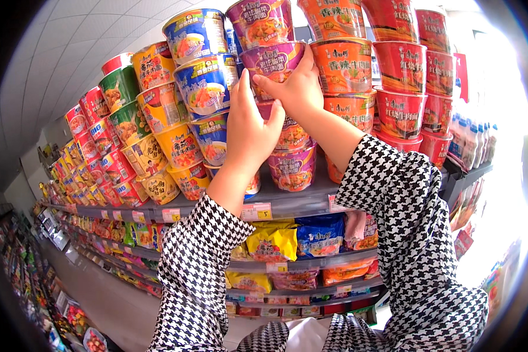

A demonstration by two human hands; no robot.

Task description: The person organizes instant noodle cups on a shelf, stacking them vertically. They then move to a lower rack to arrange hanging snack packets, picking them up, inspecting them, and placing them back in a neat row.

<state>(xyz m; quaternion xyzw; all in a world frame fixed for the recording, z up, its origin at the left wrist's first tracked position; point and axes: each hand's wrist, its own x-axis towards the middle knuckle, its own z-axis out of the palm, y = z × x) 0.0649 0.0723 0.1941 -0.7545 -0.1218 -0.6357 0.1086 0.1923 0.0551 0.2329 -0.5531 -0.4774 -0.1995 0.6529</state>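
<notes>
Both my hands are raised to a tall stack of purple instant noodle cups on the top shelf. My right hand [299, 88] lies on the right side of the second purple cup [270, 57] from the top, thumb across its front. From the left, my left hand [253, 129] reaches up along the same cup, its fingers straight and its thumb near the cup below. Between them they clasp the cup's sides; the left fingertips' contact is partly hidden. One purple cup [261, 24] rests on top, and the bottom purple cup [293, 170] stands on the shelf.
Stacks of blue cups [202, 88] and orange cups [343, 64] stand close on either side. Red cups [402, 70] rise farther right, yellow cups [185, 145] left. Below the shelf edge [305, 199] lie bagged noodles [273, 243]. Bottles [475, 141] stand at far right.
</notes>
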